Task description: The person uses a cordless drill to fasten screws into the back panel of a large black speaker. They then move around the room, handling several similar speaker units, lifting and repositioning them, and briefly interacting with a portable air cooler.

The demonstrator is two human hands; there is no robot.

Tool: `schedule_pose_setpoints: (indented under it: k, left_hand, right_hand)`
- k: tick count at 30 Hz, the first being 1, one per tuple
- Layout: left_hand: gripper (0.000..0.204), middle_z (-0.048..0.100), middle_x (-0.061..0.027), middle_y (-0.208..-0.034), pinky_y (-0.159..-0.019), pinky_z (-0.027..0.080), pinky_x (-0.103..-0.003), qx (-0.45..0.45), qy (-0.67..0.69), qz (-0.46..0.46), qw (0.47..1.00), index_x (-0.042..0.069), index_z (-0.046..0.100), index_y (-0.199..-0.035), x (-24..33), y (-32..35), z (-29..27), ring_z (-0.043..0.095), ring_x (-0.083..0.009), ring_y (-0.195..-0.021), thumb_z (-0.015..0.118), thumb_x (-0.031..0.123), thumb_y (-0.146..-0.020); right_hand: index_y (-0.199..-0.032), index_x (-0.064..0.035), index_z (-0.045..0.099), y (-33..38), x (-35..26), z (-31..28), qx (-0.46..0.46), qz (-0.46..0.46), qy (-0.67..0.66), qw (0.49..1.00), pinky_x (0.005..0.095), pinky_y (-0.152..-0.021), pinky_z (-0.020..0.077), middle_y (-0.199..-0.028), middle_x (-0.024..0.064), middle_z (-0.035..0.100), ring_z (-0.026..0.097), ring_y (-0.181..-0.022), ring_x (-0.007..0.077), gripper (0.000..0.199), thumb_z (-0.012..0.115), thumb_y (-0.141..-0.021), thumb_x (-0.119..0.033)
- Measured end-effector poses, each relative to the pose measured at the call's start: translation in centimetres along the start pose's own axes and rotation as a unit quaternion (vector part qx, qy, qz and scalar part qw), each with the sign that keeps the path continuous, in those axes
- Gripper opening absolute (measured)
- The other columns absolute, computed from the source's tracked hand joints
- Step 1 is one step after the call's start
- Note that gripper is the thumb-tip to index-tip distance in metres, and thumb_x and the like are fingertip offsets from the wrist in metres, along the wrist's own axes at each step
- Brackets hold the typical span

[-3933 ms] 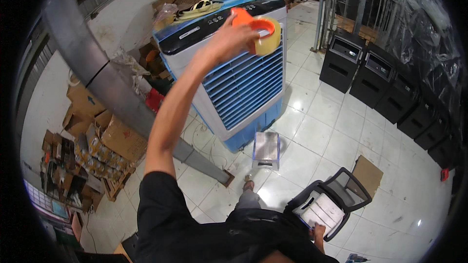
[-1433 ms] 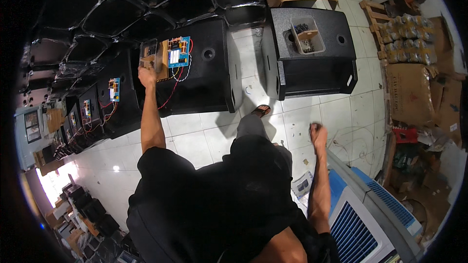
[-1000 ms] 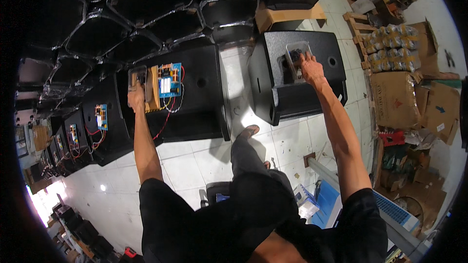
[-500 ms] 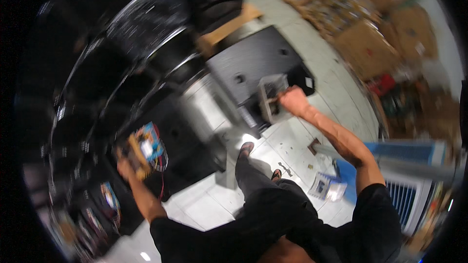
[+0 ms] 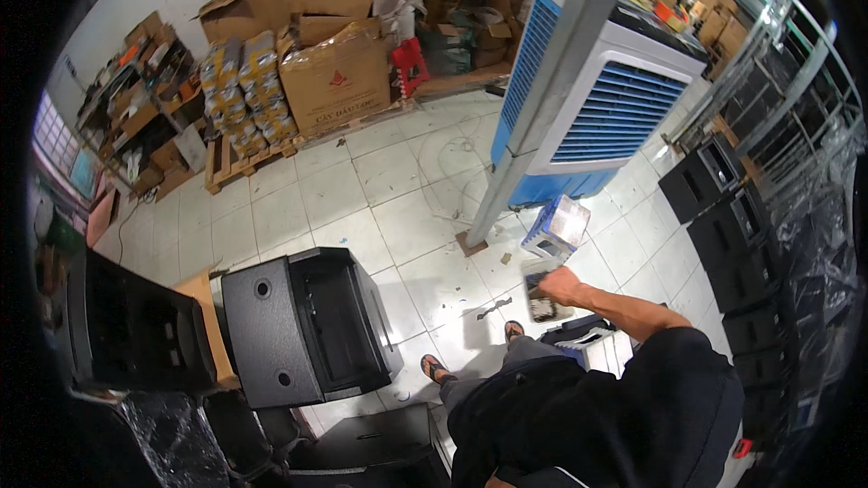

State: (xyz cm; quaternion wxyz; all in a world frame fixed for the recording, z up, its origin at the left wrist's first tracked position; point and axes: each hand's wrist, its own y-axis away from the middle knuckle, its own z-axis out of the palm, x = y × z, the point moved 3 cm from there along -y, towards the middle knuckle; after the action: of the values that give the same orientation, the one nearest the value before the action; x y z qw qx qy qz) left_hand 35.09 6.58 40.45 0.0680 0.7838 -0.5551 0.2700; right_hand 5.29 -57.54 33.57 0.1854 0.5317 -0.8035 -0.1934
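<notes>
My right hand (image 5: 562,286) is closed on the rim of a small clear plastic container (image 5: 546,311). Inside it lie small loose pieces, too small to make out. The container hangs low at my right side or rests there; I cannot tell which. Beyond it a blue and white box (image 5: 556,226) sits on the tiled floor. Close below the container is a dark item with white and blue parts (image 5: 588,343), partly hidden by my arm. My left hand is out of sight.
A black speaker cabinet (image 5: 280,325) with an open front stands to the left. Ahead, a metal post (image 5: 524,145) rises before a blue and white air cooler (image 5: 606,117). Cardboard boxes (image 5: 334,81) stand on a pallet at the back. More black cabinets (image 5: 723,226) line the right.
My view has swung to the right. My right hand has carried the container away from the speaker cabinet. My left hand, earlier at a blue and yellow item, has left the view.
</notes>
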Motion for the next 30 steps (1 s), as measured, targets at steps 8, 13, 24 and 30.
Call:
schedule_pose_setpoints:
  k: [8, 13, 24, 30]
  left_hand:
    - [0.062, 0.059, -0.0207, -0.110, -0.091, 0.040, -0.040, -0.080, 0.072, 0.088, 0.990, 0.003, 0.048, -0.126, 14.6, 9.3, -0.9, 0.057, -0.0303, -0.096, 0.060, 0.044, -0.081]
    - [0.064, 0.058, -0.0206, -0.112, -0.094, 0.038, -0.040, -0.168, 0.112, 0.132, 0.970, 0.004, 0.045, -0.129, 23.8, 18.2, -0.1, 0.056, -0.0297, -0.096, 0.063, 0.041, -0.081]
    - [0.029, 0.050, -0.0249, -0.062, -0.051, 0.038, -0.040, -0.368, 0.121, 0.613, 0.688, -0.006, 0.055, -0.081, 62.3, 44.4, 2.7, 0.044, -0.0390, -0.053, 0.054, 0.022, -0.089]
    - [0.018, 0.053, -0.0258, -0.069, -0.059, 0.041, -0.047, -0.281, 0.217, 0.777, 0.520, -0.002, 0.054, -0.082, 80.3, 55.4, 4.5, 0.053, -0.0437, -0.068, 0.055, 0.016, -0.087]
  right_hand:
    - [-0.081, -0.0058, 0.066, 10.4, 10.5, 10.3, -0.018, 0.241, -0.137, 0.961, 0.0415, -0.067, 0.0517, -0.079, 0.0152, 0.067, 0.066, -0.077, 0.0315, 0.016, 0.056, -0.073, -0.016]
    - [-0.075, -0.0047, 0.064, 16.3, 15.0, 16.4, 0.071, 0.290, -0.192, 0.935, 0.0436, -0.062, 0.0500, -0.076, 0.0191, 0.065, 0.065, -0.073, 0.0331, 0.015, 0.054, -0.073, -0.016]
    - [-0.073, -0.0022, 0.063, 26.5, 20.2, 20.9, 0.215, 0.460, -0.284, 0.813, 0.0464, -0.060, 0.0459, -0.065, 0.0224, 0.060, 0.060, -0.063, 0.0384, 0.012, 0.064, -0.072, -0.014]
    - [-0.071, 0.0003, 0.062, 27.2, 22.8, 19.5, 0.253, 0.535, -0.308, 0.745, 0.0457, -0.058, 0.0444, -0.061, 0.0223, 0.058, 0.059, -0.060, 0.0379, 0.013, 0.063, -0.074, -0.013]
